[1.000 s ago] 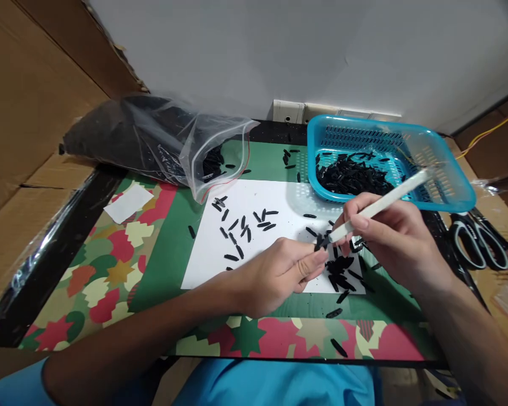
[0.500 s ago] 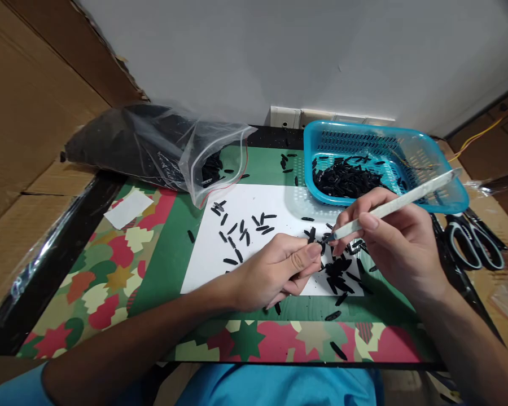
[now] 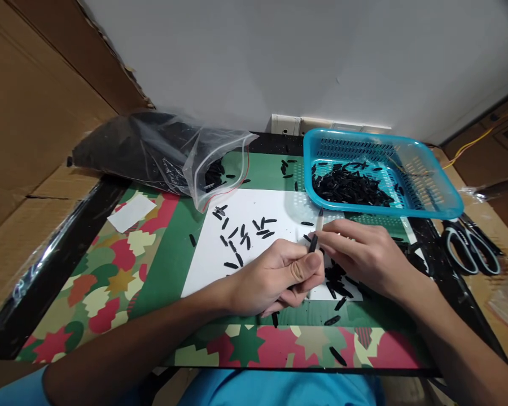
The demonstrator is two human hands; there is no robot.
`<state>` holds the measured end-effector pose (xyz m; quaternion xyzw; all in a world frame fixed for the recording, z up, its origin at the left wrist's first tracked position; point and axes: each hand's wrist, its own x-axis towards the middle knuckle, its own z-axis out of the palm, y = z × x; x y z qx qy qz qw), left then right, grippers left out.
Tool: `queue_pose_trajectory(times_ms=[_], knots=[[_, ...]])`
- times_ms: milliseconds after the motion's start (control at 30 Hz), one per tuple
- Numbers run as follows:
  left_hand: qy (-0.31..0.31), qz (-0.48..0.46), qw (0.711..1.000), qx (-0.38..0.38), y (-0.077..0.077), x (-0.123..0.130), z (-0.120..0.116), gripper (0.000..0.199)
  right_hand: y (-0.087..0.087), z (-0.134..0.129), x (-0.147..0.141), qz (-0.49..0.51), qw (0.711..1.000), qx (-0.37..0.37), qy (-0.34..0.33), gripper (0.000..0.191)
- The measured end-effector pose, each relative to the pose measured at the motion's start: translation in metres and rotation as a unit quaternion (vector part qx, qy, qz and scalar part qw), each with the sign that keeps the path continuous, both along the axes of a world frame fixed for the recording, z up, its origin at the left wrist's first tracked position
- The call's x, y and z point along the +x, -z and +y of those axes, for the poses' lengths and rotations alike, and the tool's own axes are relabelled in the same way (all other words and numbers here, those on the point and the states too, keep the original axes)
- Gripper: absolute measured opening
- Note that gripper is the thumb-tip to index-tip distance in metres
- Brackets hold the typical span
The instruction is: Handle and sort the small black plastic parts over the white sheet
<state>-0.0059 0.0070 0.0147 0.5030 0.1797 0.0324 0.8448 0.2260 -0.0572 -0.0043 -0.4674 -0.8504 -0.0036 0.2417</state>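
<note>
My left hand (image 3: pixel 281 276) is closed, with a small black piece (image 3: pixel 313 243) pinched between thumb and forefinger, its end pointing up. Close against it on the right, my right hand (image 3: pixel 364 251) has its fingers round a thin whitish stick (image 3: pixel 320 221) with a dark pointed tip. The stick now stands nearly upright, and its lower part is mostly hidden by the hands. Beneath them lies a white sheet (image 3: pixel 207 254) with many loose black pieces (image 3: pixel 242 231) on its left part and a denser cluster (image 3: pixel 336 282) below my right hand.
Behind my right hand stands a blue basket (image 3: pixel 385 210) holding a heap of black pieces (image 3: pixel 351 186). An open clear bag (image 3: pixel 152 152) of dark pieces lies at the back left. Scissors (image 3: pixel 469 248) are at the right, and a paper scrap (image 3: pixel 131 213) at the left.
My right hand has turned over and moved left against my left hand. The stick has swung from slanting up to the right to nearly upright, dark tip up. The view has shifted slightly.
</note>
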Motion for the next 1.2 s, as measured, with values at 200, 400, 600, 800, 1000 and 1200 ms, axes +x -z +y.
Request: queue_pose_trajectory(times_ms=[200, 400, 600, 800, 1000, 1200], knots=[[-0.033, 0.049, 0.995, 0.082, 0.002, 0.002, 0.003, 0.057, -0.003, 0.000, -0.007, 0.040, 0.994, -0.099, 0.009, 0.024], [-0.044, 0.046, 0.986, 0.156, 0.006, 0.004, 0.001, 0.054, -0.022, -0.004, -0.014, 0.326, 0.920, -0.217, 0.017, 0.016], [-0.035, 0.034, 0.986, 0.158, 0.004, 0.003, 0.001, 0.054, -0.020, -0.003, -0.015, 0.372, 0.895, -0.248, 0.009, 0.008], [-0.053, 0.009, 0.995, 0.085, 0.006, 0.001, 0.003, 0.048, -0.018, -0.004, -0.013, 0.394, 0.888, -0.238, 0.016, 0.007], [-0.092, -0.008, 0.995, 0.029, 0.007, 0.001, 0.001, 0.041, -0.017, -0.005, -0.012, 0.416, 0.878, -0.237, 0.021, 0.008], [-0.076, -0.017, 0.997, -0.007, 0.005, 0.000, 0.002, 0.040, -0.017, -0.006, -0.011, 0.392, 0.890, -0.231, 0.018, 0.007]])
